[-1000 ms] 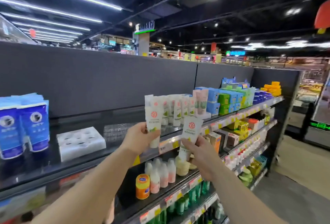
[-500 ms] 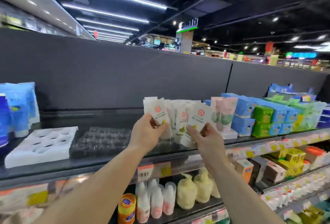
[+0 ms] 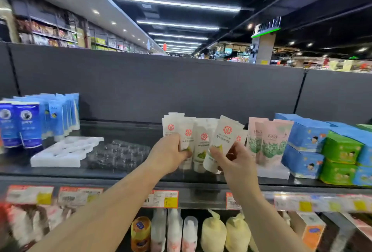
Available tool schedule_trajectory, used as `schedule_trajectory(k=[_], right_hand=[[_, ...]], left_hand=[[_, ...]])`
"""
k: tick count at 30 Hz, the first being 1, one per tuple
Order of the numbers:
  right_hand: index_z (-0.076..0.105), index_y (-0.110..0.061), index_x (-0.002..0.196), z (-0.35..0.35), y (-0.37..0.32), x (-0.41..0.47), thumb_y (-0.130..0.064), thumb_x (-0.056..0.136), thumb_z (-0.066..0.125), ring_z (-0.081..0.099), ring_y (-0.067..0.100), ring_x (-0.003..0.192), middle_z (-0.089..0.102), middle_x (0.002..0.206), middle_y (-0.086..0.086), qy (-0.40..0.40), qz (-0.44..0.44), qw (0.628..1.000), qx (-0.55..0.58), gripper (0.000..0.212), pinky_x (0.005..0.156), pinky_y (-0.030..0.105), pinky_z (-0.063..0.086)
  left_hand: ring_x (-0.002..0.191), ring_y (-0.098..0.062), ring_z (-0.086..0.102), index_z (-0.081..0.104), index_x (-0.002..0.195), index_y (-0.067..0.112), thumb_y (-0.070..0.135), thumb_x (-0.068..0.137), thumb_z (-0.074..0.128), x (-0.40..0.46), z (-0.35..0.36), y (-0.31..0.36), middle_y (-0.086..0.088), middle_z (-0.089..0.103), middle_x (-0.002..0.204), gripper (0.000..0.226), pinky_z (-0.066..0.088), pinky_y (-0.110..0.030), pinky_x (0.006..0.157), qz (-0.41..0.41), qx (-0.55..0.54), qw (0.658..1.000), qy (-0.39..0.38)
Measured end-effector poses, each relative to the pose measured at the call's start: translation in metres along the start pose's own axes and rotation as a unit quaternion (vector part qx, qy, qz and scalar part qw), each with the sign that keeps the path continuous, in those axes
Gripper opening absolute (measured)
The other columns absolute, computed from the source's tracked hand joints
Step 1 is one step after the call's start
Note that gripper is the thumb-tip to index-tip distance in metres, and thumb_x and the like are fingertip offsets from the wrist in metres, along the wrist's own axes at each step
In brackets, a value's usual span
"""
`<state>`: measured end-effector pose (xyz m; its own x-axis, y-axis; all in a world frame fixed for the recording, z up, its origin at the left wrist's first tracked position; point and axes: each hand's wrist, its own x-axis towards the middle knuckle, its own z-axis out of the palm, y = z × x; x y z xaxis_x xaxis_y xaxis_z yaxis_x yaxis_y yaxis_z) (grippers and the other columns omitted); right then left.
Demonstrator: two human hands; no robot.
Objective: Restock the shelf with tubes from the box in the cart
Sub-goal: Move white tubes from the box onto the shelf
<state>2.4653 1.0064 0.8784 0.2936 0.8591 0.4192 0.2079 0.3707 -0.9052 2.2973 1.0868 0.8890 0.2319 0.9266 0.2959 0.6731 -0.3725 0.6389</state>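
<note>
Placing step, centre frame: left hand (image 3: 168,154) grips white tube (image 3: 186,141) among shelf (image 3: 120,173) row; right hand (image 3: 231,161) pinches tilted white tube (image 3: 221,143). Next, likely: stand both upright beside row.

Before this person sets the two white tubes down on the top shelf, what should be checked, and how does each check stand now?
1. Left hand grips a white tube: ok.
2. Right hand pinches a tilted tube: ok.
3. Tilted tube upright for placing: not ok, it leans right.
4. Free slot among the standing white tubes: cannot tell, hands hide the base.
5. Pink tubes beside them stand apart from the right hand: ok.
6. Top shelf has bare room in front: ok.
</note>
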Motion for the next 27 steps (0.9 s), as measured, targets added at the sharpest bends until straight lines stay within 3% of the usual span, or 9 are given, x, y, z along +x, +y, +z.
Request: schedule_trajectory(k=[5, 9, 14, 18, 19, 21, 24, 27], right_hand=[[0.061, -0.03, 0.092, -0.004, 0.005, -0.001, -0.027, 0.082, 0.072, 0.067, -0.002, 0.083, 0.069, 0.086, -0.022, -0.003, 0.004, 1.0, 0.018, 0.016, 0.065, 0.021, 0.058], [0.063, -0.029, 0.094, 0.002, 0.004, 0.002, -0.028, 0.082, 0.074, 0.069, 0.005, 0.086, 0.072, 0.092, -0.014, -0.017, 0.009, 1.0, 0.002, 0.016, 0.072, 0.028, 0.059], [0.062, -0.037, 0.09, 0.027, -0.01, 0.002, -0.028, 0.084, 0.073, 0.067, -0.004, 0.081, 0.071, 0.089, -0.02, -0.078, -0.017, 0.996, -0.029, 0.016, 0.067, 0.019, 0.056], [0.062, -0.037, 0.099, 0.054, -0.016, 0.0, -0.034, 0.084, 0.071, 0.066, -0.002, 0.084, 0.069, 0.093, -0.021, -0.117, -0.029, 0.99, -0.068, 0.018, 0.066, 0.016, 0.055], [0.062, -0.036, 0.101, 0.06, -0.016, 0.0, -0.035, 0.084, 0.071, 0.066, -0.002, 0.085, 0.068, 0.092, -0.022, -0.124, -0.027, 0.989, -0.076, 0.019, 0.065, 0.014, 0.053], [0.062, -0.035, 0.102, 0.07, -0.015, -0.001, -0.035, 0.085, 0.07, 0.066, 0.001, 0.088, 0.069, 0.094, -0.02, -0.135, -0.017, 0.988, -0.076, 0.019, 0.069, 0.017, 0.056], [0.062, -0.035, 0.11, 0.073, -0.01, -0.002, -0.036, 0.085, 0.069, 0.066, 0.005, 0.092, 0.07, 0.098, -0.016, -0.135, -0.013, 0.987, -0.086, 0.025, 0.078, 0.025, 0.058], [0.062, -0.027, 0.117, 0.065, 0.0, -0.006, -0.038, 0.087, 0.068, 0.061, -0.001, 0.088, 0.066, 0.096, -0.018, -0.093, -0.032, 0.979, -0.178, 0.033, 0.075, 0.015, 0.05]], left_hand=[[0.101, -0.011, 0.061, 0.057, 0.113, 0.025, 0.026, 0.087, 0.068, 0.001, 0.004, -0.004, 0.009, 0.064, 0.116, 0.028, 0.053, -0.031, 0.085, -0.006, 0.011, 1.0, -0.028], [0.103, -0.008, 0.062, 0.06, 0.115, 0.028, 0.029, 0.086, 0.071, -0.005, 0.002, -0.007, 0.013, 0.066, 0.112, 0.031, 0.053, -0.031, 0.09, 0.005, -0.01, 0.999, -0.032], [0.096, -0.001, 0.061, 0.059, 0.118, 0.029, 0.033, 0.085, 0.071, -0.038, -0.017, -0.014, 0.021, 0.062, 0.104, 0.036, 0.052, -0.019, 0.081, 0.019, -0.107, 0.994, 0.017], [0.099, -0.002, 0.064, 0.059, 0.122, 0.034, 0.032, 0.083, 0.073, -0.056, -0.038, -0.023, 0.015, 0.068, 0.107, 0.042, 0.052, -0.028, 0.09, 0.037, -0.153, 0.982, -0.106], [0.098, -0.005, 0.065, 0.06, 0.119, 0.036, 0.033, 0.082, 0.074, -0.057, -0.039, -0.026, 0.014, 0.069, 0.105, 0.04, 0.053, -0.031, 0.09, 0.041, -0.153, 0.982, -0.106], [0.093, -0.01, 0.066, 0.063, 0.113, 0.035, 0.032, 0.081, 0.075, -0.054, -0.041, -0.032, 0.009, 0.07, 0.101, 0.035, 0.056, -0.036, 0.088, 0.037, -0.14, 0.988, -0.06], [0.093, -0.006, 0.067, 0.063, 0.11, 0.031, 0.028, 0.083, 0.073, -0.046, -0.041, -0.04, 0.01, 0.071, 0.1, 0.029, 0.056, -0.037, 0.088, 0.012, -0.142, 0.99, -0.022], [0.095, -0.003, 0.065, 0.063, 0.109, 0.03, 0.029, 0.082, 0.074, -0.036, -0.035, -0.047, 0.013, 0.07, 0.101, 0.029, 0.055, -0.036, 0.09, -0.017, -0.128, 0.992, 0.014]])
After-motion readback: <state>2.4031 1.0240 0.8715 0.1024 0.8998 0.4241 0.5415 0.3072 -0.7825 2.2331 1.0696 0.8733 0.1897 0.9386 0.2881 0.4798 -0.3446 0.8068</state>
